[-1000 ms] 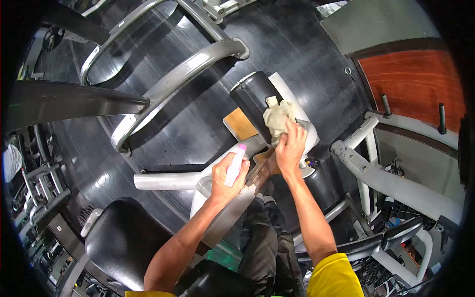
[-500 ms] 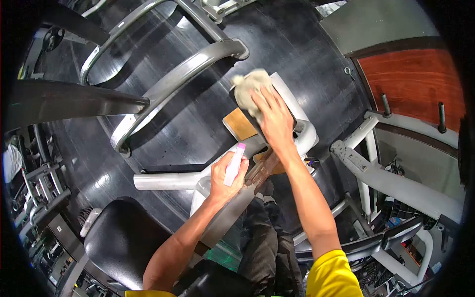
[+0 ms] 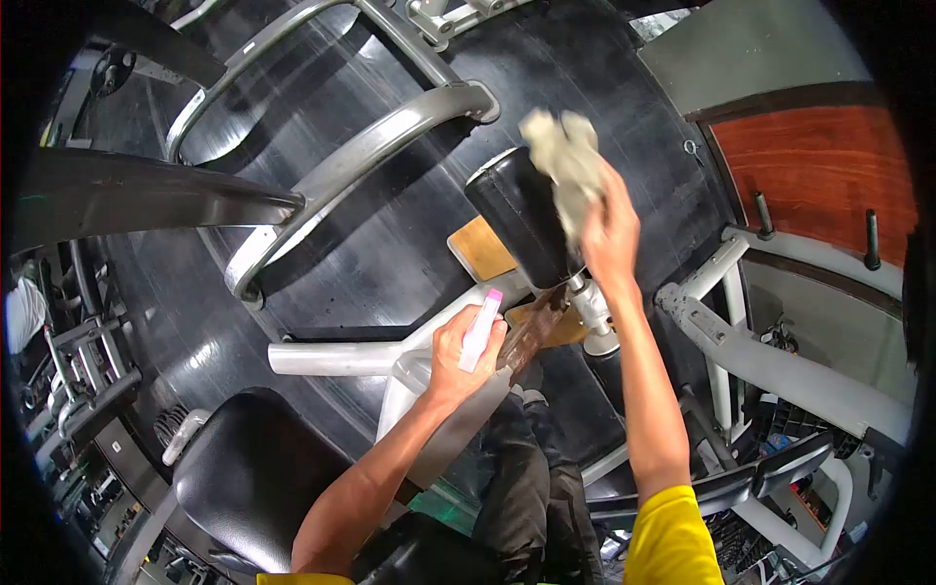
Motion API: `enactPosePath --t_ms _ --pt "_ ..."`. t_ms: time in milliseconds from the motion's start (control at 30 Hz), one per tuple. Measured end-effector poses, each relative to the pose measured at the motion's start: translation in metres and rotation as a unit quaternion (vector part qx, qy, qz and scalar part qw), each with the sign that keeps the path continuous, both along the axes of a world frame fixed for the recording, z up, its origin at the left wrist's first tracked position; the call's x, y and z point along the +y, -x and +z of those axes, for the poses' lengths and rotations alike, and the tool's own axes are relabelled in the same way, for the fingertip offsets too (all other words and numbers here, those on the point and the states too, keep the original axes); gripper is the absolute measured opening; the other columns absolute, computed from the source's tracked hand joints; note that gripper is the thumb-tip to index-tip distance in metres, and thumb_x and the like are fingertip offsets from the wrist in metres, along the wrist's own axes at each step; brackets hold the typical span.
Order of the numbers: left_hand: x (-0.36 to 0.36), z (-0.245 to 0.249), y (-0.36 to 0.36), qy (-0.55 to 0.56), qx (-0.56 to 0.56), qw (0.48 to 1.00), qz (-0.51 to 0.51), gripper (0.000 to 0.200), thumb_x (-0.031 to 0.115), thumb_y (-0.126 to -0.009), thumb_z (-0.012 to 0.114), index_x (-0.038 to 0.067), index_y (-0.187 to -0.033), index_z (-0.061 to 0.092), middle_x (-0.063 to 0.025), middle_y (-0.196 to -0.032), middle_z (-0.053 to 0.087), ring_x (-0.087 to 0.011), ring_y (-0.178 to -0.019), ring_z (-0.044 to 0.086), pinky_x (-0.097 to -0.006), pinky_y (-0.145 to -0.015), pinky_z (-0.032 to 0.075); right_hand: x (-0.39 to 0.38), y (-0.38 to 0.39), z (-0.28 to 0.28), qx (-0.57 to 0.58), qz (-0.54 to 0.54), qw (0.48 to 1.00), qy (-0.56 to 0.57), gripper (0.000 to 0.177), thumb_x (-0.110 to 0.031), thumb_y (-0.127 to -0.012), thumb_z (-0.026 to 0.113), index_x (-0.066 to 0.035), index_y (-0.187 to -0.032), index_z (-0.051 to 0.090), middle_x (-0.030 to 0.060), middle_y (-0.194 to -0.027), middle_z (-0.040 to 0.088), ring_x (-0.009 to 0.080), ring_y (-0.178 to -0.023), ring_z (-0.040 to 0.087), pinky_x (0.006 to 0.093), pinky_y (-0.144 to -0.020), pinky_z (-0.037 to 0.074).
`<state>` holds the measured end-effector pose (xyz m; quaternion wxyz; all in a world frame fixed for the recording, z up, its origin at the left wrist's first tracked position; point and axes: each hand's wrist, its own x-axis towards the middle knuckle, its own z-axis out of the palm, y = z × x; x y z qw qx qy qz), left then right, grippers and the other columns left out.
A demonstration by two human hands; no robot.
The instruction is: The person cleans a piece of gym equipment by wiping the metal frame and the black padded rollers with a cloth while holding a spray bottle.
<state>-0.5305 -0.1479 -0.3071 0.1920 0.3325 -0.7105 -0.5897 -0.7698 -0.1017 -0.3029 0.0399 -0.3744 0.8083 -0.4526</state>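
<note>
My left hand (image 3: 466, 353) is wrapped round a white spray bottle (image 3: 478, 336) with a pink nozzle pointing away from me; its lower part is hidden in the fist. My right hand (image 3: 611, 234) grips a crumpled beige cloth (image 3: 568, 161), slightly blurred by motion. The cloth overlaps the right edge of a black padded cushion (image 3: 522, 210) on a gym machine. Below the cushion, near my right wrist, is a chrome post (image 3: 591, 310). Under my left hand runs the machine's grey frame (image 3: 341, 359).
A curved grey tube frame (image 3: 380, 136) stands at the upper left. A black seat (image 3: 249, 473) is at the lower left. Another machine's grey frame (image 3: 770, 361) lies to the right, by a reddish wooden panel (image 3: 824, 175). Dark rubber flooring (image 3: 351, 278) lies between them.
My right hand and the cloth have moved right, from the cushion's top face to its right edge. The light tube beside the cushion has gone from there, and a chrome post now shows.
</note>
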Motion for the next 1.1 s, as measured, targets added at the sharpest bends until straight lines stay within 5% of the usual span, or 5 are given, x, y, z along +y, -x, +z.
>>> enactPosePath --t_ms 133,567,800,933,1100 --pt "0.000 -0.004 -0.002 -0.030 -0.022 0.999 -0.003 0.007 0.008 -0.092 0.066 0.001 -0.093 0.062 -0.0038 -0.065 0.061 -0.0089 -0.053 0.058 -0.0272 -0.051 0.047 -0.072 -0.018 -0.055 0.146 0.060 0.975 -0.158 0.040 -0.017 -0.091 0.061 -0.017 -0.131 0.060 0.0165 -0.142 0.052 0.0366 -0.128 0.051 0.0466 -0.109 0.041" --pt "0.000 -0.004 -0.002 -0.026 -0.019 0.999 -0.002 0.008 0.008 -0.092 0.066 0.001 -0.094 0.062 -0.0034 -0.066 0.062 -0.0092 -0.055 0.058 -0.0265 -0.052 0.047 0.089 -0.046 -0.031 0.136 0.100 0.959 -0.230 0.069 0.009 -0.069 0.061 -0.025 -0.128 0.064 0.0025 -0.140 0.056 0.0292 -0.128 0.052 0.0381 -0.103 0.049" --pt "0.001 0.000 0.000 -0.019 -0.007 1.000 -0.006 0.007 0.008 -0.092 0.066 0.001 -0.092 0.062 -0.0043 -0.067 0.062 -0.0091 -0.056 0.058 -0.0265 -0.052 0.046 0.111 0.015 -0.012 -0.256 0.068 0.952 -0.150 0.030 -0.006 -0.099 0.046 -0.001 -0.126 0.058 0.0142 -0.118 0.066 0.0243 -0.110 0.062 0.0338 -0.095 0.047" --pt "0.001 -0.002 -0.002 -0.029 -0.016 0.999 -0.005 0.009 0.009 -0.092 0.067 0.001 -0.093 0.062 -0.0042 -0.066 0.062 -0.0091 -0.055 0.058 -0.0266 -0.052 0.046 0.017 0.048 0.034 -0.211 0.102 0.964 -0.122 0.037 -0.023 -0.099 0.057 -0.001 -0.128 0.055 0.0134 -0.115 0.067 0.0233 -0.111 0.062 0.0326 -0.096 0.046" --pt "0.000 -0.008 -0.004 -0.029 -0.021 0.999 -0.014 0.008 0.008 -0.092 0.067 0.001 -0.095 0.063 -0.0034 -0.065 0.062 -0.0085 -0.053 0.058 -0.0264 -0.050 0.046 -0.038 0.012 -0.036 0.032 0.123 0.978 -0.167 0.047 -0.018 -0.083 0.070 -0.005 -0.125 0.055 0.0179 -0.138 0.054 0.0354 -0.125 0.054 0.0429 -0.104 0.045"
